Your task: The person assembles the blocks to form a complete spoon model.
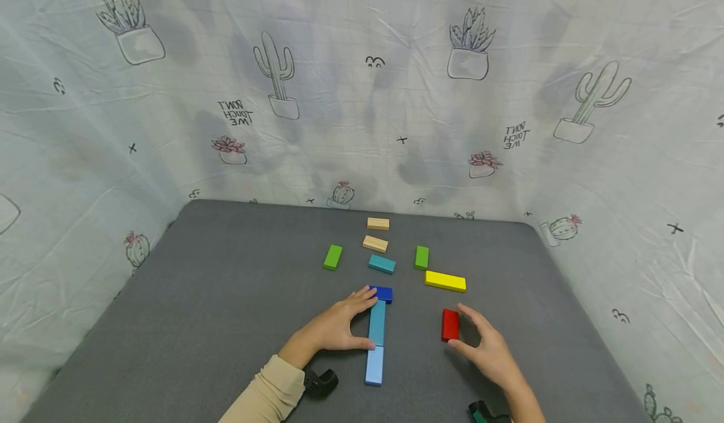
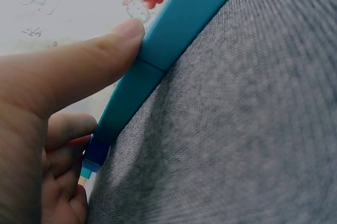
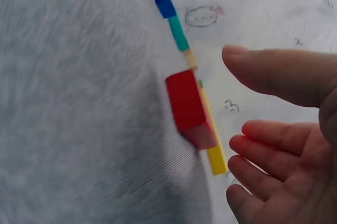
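The left hand [image 1: 336,325] rests on the grey mat [image 1: 215,297], thumb pressed against the side of the teal block [image 1: 376,322] and fingertips touching the dark blue block [image 1: 383,293] — fingers fairly straight. The right hand [image 1: 489,347] lies open, fingers spread, around the red block [image 1: 450,324] — thumb and forefinger beside it, not gripping.

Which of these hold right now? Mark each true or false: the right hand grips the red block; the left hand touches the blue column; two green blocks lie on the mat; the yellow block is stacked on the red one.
1. The right hand grips the red block. False: fingers spread beside it.
2. The left hand touches the teal block. True.
3. Two green blocks lie on the grey mat. True.
4. The yellow block is stacked on the red block. False: they lie apart.
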`<state>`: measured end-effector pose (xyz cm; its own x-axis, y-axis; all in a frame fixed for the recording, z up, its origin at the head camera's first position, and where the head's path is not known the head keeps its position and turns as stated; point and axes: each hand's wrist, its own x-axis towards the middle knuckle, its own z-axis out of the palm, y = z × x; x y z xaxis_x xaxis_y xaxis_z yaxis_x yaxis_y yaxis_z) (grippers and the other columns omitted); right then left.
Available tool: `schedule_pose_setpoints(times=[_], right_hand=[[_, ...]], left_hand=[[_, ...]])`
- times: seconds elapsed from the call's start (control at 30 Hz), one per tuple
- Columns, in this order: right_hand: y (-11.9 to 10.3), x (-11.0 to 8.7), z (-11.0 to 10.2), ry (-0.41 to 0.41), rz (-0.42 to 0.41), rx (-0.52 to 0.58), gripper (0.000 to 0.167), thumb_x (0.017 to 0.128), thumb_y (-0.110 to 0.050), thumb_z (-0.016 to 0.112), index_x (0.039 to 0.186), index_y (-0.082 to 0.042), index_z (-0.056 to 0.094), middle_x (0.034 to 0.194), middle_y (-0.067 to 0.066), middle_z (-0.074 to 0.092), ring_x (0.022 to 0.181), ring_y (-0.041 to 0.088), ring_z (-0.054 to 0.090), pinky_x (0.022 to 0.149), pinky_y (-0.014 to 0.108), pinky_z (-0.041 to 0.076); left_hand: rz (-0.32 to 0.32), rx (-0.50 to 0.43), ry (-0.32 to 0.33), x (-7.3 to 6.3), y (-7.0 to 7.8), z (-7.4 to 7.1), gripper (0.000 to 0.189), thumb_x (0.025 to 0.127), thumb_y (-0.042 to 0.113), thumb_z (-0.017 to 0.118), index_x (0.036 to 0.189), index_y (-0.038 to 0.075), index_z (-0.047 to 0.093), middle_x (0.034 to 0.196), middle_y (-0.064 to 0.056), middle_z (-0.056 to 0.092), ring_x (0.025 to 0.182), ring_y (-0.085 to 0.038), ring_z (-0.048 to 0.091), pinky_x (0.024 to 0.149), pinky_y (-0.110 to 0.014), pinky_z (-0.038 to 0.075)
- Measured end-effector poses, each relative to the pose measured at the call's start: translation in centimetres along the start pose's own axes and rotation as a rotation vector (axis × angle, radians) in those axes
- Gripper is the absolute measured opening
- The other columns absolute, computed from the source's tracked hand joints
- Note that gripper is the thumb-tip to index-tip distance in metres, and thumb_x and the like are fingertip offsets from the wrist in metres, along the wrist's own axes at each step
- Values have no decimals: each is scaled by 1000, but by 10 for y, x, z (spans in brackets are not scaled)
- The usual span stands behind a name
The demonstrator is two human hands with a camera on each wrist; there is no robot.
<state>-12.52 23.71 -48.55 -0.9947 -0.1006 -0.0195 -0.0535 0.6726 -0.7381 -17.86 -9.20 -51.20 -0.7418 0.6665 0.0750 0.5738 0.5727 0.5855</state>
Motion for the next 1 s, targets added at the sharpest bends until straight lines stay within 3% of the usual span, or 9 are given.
schedule_pose_setpoints(times=[0.37, 0.7, 1.0], right_hand=[[14, 6, 2, -98, 52, -37, 85, 78, -36, 77, 148, -11, 35, 153, 21, 27, 141, 42, 24, 110, 62, 24], [19, 6, 3, -35, -25, -32, 72, 83, -31, 73, 142, -5, 42, 146, 23, 40, 135, 43, 34, 106, 62, 30], [18, 6, 4, 3, -19, -34, 69, 80, -31, 76, 138, -7, 48, 139, 20, 47, 132, 41, 39, 103, 60, 34]], left_hand=[[-3, 6, -1, 0, 0, 2, 91, 78, 59, 67, 149, 13, 32, 157, -1, 23, 146, -19, 18, 116, -43, 25], [-7, 4, -8, 0, 1, 0, 91, 79, 58, 67, 149, 13, 32, 158, -1, 22, 146, -18, 17, 117, -42, 24], [-7, 8, -10, 0, 1, 0, 91, 79, 58, 67, 149, 13, 32, 158, -1, 22, 146, -18, 17, 117, -41, 23]])
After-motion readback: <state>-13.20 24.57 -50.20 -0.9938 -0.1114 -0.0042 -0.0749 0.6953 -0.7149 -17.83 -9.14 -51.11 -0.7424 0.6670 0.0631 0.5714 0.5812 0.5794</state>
